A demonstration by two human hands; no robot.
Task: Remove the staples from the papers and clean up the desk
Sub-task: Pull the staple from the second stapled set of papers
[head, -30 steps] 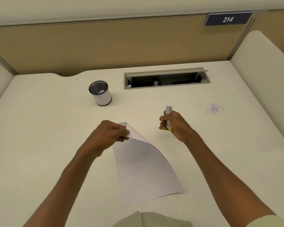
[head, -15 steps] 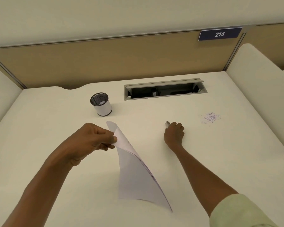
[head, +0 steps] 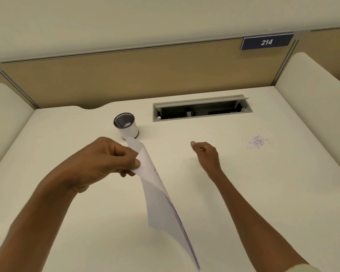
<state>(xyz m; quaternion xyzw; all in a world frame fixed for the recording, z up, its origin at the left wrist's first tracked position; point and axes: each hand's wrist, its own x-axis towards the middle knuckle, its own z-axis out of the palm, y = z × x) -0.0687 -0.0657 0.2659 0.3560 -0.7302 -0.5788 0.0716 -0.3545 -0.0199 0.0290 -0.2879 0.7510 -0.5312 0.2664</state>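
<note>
Left hand pinches papers at top corner, desk centre; right hand loosely curled, contents unclear. Staple-removal step; next probably bin at 11 o'clock

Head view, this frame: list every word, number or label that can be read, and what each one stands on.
"214": white digits on the dark blue plate on the partition behind the desk.
Papers held in the left hand: faint purple print along the edge, too blurred to read.
Mesh cup: no label visible.
</note>
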